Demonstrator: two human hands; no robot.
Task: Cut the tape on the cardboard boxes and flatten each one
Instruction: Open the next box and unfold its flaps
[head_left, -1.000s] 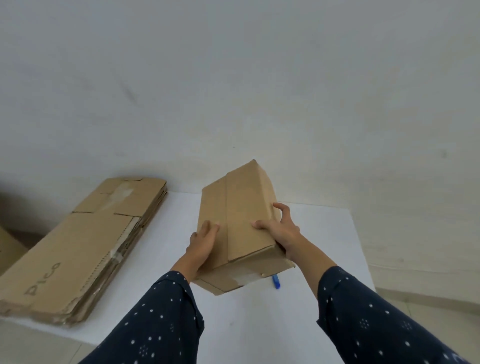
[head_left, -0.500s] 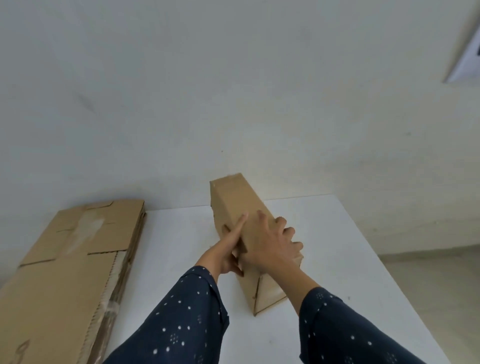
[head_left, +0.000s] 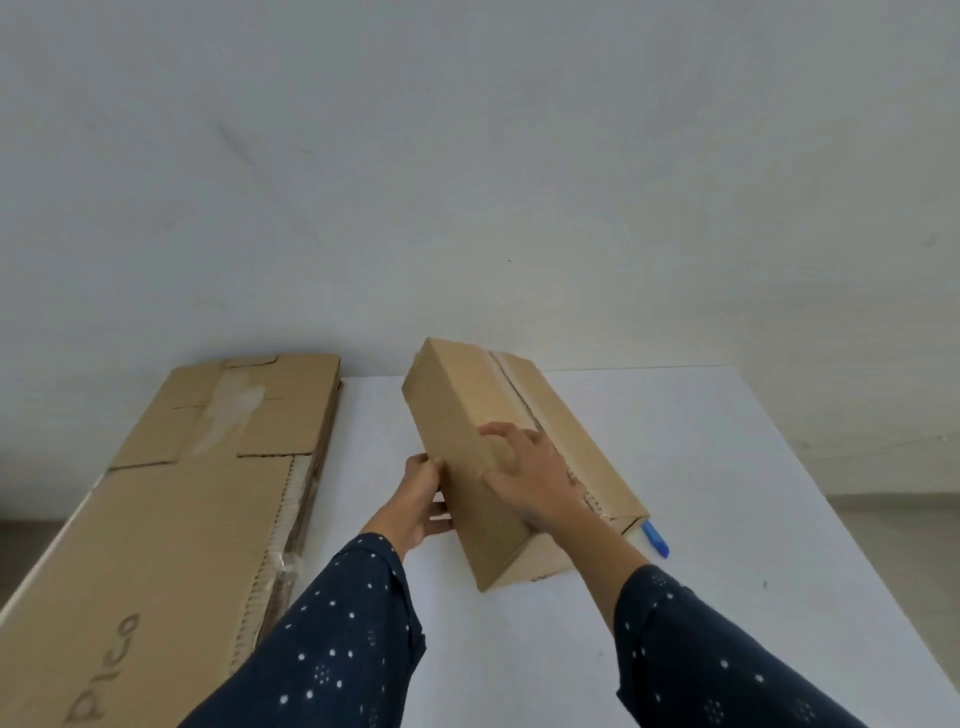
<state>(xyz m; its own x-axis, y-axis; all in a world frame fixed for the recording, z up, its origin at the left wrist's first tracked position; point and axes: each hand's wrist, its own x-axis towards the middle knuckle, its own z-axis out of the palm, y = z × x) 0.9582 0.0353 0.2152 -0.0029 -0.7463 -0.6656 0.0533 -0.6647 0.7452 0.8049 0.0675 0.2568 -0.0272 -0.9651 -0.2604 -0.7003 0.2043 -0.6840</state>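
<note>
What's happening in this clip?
A person holds a long, not yet flattened cardboard box on the white table. The left hand grips its left side, and the right hand curls over its top edge. A blue tool lies at its near right corner. Flattened cardboard is stacked at the left.

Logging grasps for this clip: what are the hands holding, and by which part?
The cardboard box: left hand grips its left side face; right hand rests on top, fingers curling over the upper-left edge.
</note>
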